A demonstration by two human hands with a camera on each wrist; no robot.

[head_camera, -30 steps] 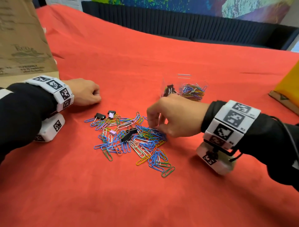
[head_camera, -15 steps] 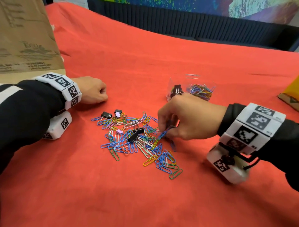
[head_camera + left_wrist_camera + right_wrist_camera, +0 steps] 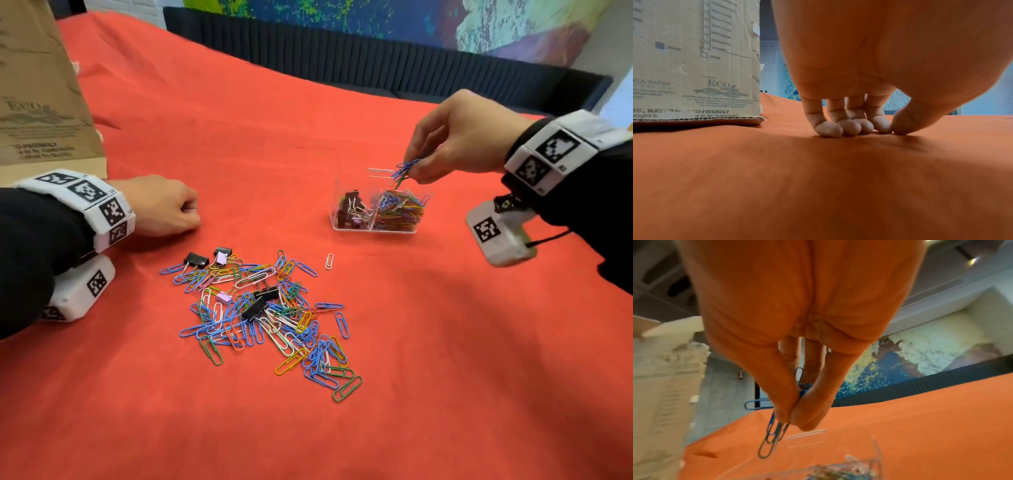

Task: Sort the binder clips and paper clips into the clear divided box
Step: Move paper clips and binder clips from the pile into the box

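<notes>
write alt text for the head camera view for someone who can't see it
A right hand pinches a small bunch of paper clips above a clear divided box on a red cloth. Nearer lies a mixed pile of paper clips and binder clips; the left hand rests curled left of it.

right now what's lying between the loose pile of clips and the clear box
One white paper clip lies alone on the red cloth between the pile and the box, seen in the head view.

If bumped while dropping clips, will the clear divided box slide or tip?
Likely slides, not tips: the clear divided box sits low and wide. Thin plastic looks light, so a nudge may shift it; the red cloth might add grip.
</notes>
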